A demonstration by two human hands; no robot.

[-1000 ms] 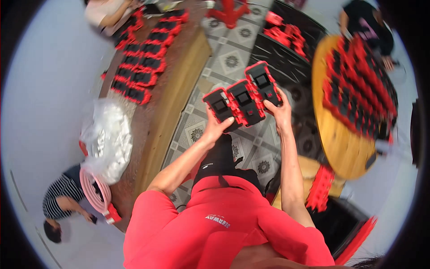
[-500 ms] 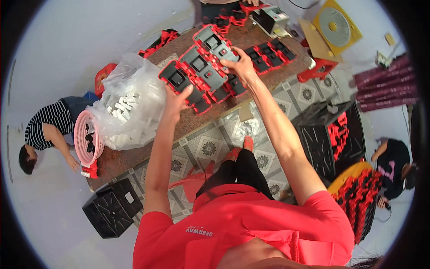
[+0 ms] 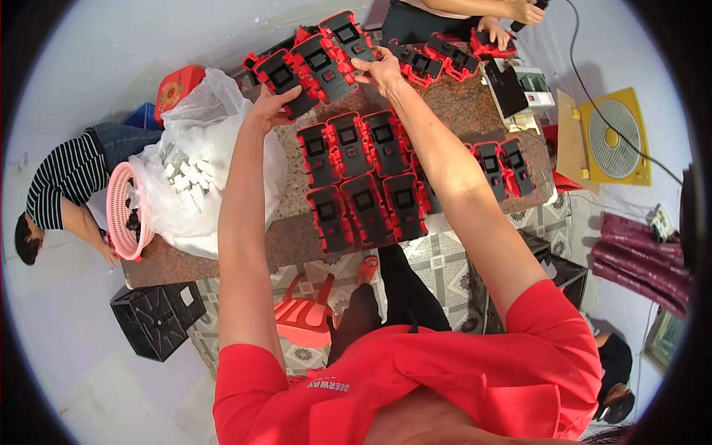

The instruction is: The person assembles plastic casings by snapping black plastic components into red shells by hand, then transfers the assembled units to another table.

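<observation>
My left hand [image 3: 268, 107] grips the left end of a joined row of three red-and-black plastic casings [image 3: 323, 73]. At the row's right end, my right hand [image 3: 381, 72] holds it with the thumb on top. The row hangs tilted over the far side of the table. Nearer to me, similar red-and-black casings [image 3: 368, 208] lie side by side in two rows on the stone-topped table [image 3: 289, 241]. More casings [image 3: 512, 167] lie to the right, partly covered by my right forearm.
A clear plastic bag of white pieces [image 3: 194, 178] and a pink basket [image 3: 122, 211] stand at the left. Across the table, a co-worker's hand [image 3: 495, 33] touches another casing. Right of it sits a black-and-white device [image 3: 519, 89]; a yellow fan [image 3: 612, 137] stands beyond. Below is a red chair [image 3: 304, 319].
Both hands have carried the held row away from me, toward the table's far edge. The casings on the table now show below it. My view has shifted.
</observation>
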